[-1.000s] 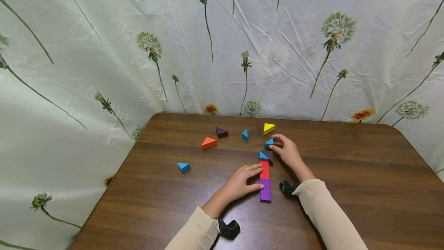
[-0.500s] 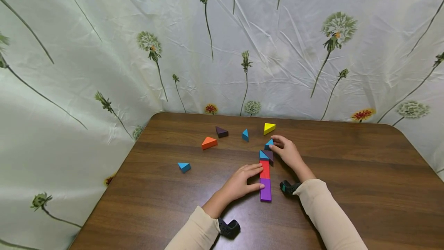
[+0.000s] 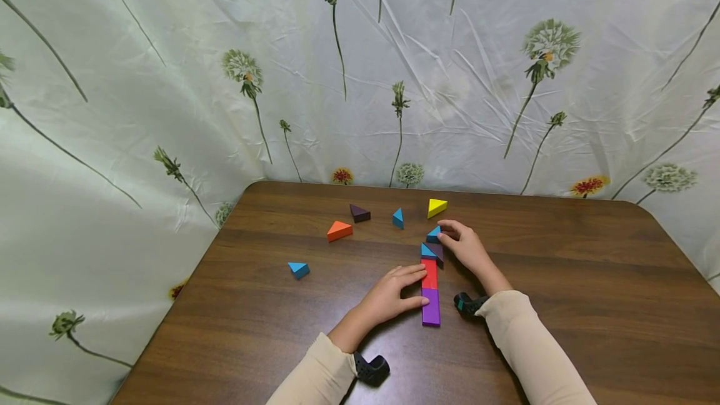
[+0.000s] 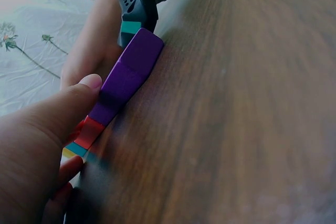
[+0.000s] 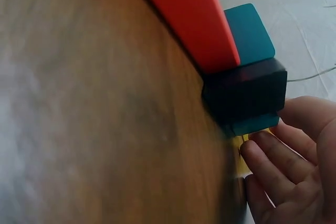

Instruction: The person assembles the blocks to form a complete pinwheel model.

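A row on the table is made of a purple block (image 3: 430, 309), a red block (image 3: 430, 275), and at its far end a blue triangular block (image 3: 427, 252) against a dark triangular block (image 3: 437, 251). My left hand (image 3: 388, 295) rests along its left side, fingertips on the red block and thumb on the purple one. Just beyond the dark triangle, my right hand (image 3: 464, 245) pinches another blue triangular block (image 3: 433, 235) between thumb and fingers. In the right wrist view, the dark triangular block (image 5: 247, 88) mostly hides that held blue block (image 5: 255, 124).
Loose on the table (image 3: 590, 280) lie a yellow triangle (image 3: 436, 208), a blue triangle (image 3: 398, 219), a dark triangle (image 3: 360, 213), an orange triangle (image 3: 340, 231) and, farther left, a blue triangle (image 3: 299, 270). A flowered curtain (image 3: 484, 80) hangs behind the table.
The blue triangular block in my right hand has shifted slightly left, beyond the row's far end. My left hand has stayed in place on the red and purple blocks.
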`<action>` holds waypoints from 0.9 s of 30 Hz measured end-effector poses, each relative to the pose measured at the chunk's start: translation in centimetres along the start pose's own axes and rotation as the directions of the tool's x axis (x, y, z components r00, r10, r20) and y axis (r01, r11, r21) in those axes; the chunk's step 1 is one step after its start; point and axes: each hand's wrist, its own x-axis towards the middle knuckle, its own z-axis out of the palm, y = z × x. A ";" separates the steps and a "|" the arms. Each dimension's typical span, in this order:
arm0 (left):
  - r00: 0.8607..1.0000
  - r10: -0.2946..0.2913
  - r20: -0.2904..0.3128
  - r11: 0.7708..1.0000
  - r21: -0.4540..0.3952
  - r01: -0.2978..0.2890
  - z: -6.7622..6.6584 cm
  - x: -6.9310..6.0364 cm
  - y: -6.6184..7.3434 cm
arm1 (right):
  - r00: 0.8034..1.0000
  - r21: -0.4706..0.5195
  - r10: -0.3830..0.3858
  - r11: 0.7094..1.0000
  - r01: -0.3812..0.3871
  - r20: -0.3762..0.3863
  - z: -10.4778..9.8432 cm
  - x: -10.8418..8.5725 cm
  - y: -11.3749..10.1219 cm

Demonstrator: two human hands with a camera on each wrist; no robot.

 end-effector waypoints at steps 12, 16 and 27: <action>1.000 -0.006 0.005 1.000 -0.008 0.007 -0.2 0.0 0.2 | 1.000 -0.004 -0.011 1.000 0.011 0.011 0.2 0.0 -0.3; 1.000 0.002 -0.002 1.000 -0.003 -0.002 -0.1 0.0 0.1 | 1.000 -0.008 -0.010 1.000 0.010 0.011 0.2 0.0 -0.4; 1.000 -0.004 -0.002 1.000 -0.004 0.004 0.0 0.0 0.0 | 1.000 0.005 -0.023 1.000 0.023 -0.005 0.5 0.0 -0.3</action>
